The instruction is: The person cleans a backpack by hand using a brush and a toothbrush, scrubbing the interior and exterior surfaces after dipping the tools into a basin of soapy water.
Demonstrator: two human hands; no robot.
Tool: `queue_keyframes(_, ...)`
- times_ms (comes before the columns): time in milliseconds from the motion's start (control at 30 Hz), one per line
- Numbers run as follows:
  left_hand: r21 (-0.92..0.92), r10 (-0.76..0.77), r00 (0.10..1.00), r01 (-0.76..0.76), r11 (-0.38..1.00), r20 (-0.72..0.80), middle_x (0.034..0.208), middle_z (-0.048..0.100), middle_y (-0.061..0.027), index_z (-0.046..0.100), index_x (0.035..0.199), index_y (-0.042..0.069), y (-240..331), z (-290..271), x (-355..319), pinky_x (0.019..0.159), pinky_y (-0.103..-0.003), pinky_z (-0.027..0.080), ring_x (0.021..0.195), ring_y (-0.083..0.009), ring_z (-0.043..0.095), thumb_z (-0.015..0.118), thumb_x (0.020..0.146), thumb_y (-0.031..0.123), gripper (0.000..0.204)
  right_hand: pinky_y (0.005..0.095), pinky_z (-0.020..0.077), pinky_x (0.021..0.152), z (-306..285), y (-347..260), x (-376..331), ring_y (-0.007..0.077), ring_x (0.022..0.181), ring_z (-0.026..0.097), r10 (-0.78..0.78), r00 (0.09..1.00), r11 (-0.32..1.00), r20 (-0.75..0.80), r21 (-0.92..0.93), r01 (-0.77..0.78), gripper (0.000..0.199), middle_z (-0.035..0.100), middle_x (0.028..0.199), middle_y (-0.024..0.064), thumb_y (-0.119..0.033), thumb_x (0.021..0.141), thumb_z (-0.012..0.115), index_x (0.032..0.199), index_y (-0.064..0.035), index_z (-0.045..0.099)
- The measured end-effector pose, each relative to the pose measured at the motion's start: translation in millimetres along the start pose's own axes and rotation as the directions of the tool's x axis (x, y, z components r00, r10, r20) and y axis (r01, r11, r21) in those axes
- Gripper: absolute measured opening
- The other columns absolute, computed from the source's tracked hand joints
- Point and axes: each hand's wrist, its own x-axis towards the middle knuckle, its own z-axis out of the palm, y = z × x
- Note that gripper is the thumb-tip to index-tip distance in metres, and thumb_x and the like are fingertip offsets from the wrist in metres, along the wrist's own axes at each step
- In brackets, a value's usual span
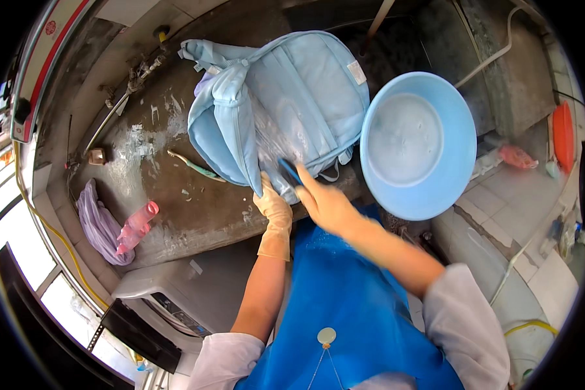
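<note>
A light blue backpack [318,78] lies spread on the dark, wet counter, its front flap folded to the left and a soapy wet patch shining along the fold. My left hand [273,207], in a thin pale yellow glove, pinches the near edge of the backpack's fabric. Just to its right, my right hand [328,205] is closed around a slim blue brush [288,170], held over the wet fabric; motion blurs the hand, and the bristles cannot be made out. Beside the backpack on the right stands a light blue basin [452,146] with cloudy water in it.
On the counter's left lie a pink bottle [136,227], a crumpled lilac cloth [96,218] and an old green-handled brush [198,166]. Pipes with a tap [135,83] run along the back left. A grey machine [182,296] stands below; a red basin [563,136] is far right.
</note>
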Motion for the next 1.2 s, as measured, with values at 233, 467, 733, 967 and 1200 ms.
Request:
queue_keyframes(233,0.050,0.056,0.997,-0.058,0.997,0.051,0.099,0.065,-0.0046,0.064,0.110,-0.008,2,14,-6,0.077,-0.028,0.047,0.086,-0.0118,0.057,0.061,0.096,0.024,0.035,0.0504,0.0487,0.081,-16,-23,78,0.0484,0.092,0.060,0.009,1.000,1.000,0.007,-0.026,-0.009,0.055,0.061,0.105,0.0314,-0.030,0.098,0.044,0.147,-0.0077,0.030)
queue_keyframes(467,0.097,0.024,1.000,-0.026,0.995,0.020,0.104,0.066,-0.0067,0.062,0.113,-0.010,-9,-1,-6,0.080,-0.026,0.048,0.090,-0.0123,0.059,0.059,0.098,0.024,0.038,0.0530,0.0482,0.067,-17,-3,45,0.0478,0.076,0.061,-0.123,0.990,0.992,-0.073,-0.007,0.123,0.050,0.061,0.092,0.0326,-0.028,0.097,0.046,0.141,-0.0079,0.035)
queue_keyframes(733,-0.066,0.058,0.998,-0.060,0.996,-0.030,0.105,0.066,-0.0102,0.061,0.112,-0.011,-18,-5,6,0.085,-0.025,0.048,0.094,-0.0131,0.060,0.057,0.099,0.024,0.038,0.0514,0.0492,0.078,0,5,-2,0.0491,0.090,0.060,-0.215,0.971,0.976,-0.103,0.021,0.218,0.056,0.060,0.105,0.0331,-0.028,0.097,0.045,0.146,-0.0054,0.028)
queue_keyframes(967,0.024,0.088,0.996,-0.089,0.996,0.025,0.106,0.064,-0.0082,0.061,0.112,-0.011,-13,-7,5,0.088,-0.025,0.048,0.095,-0.0127,0.059,0.057,0.099,0.021,0.035,0.0518,0.0481,0.081,1,4,-3,0.0512,0.090,0.059,-0.129,0.986,0.988,-0.110,0.069,0.137,0.055,0.060,0.108,0.0328,-0.030,0.098,0.044,0.146,-0.0073,0.029)
queue_keyframes(1200,0.020,0.052,0.995,-0.054,0.998,0.083,0.103,0.065,-0.0070,0.063,0.110,-0.011,-13,14,-2,0.080,-0.025,0.048,0.091,-0.0113,0.058,0.061,0.097,0.020,0.034,0.0538,0.0477,0.072,-19,-24,71,0.0496,0.085,0.059,-0.134,0.980,0.990,-0.148,-0.073,0.124,0.050,0.060,0.100,0.0340,-0.028,0.097,0.046,0.142,-0.0068,0.036)
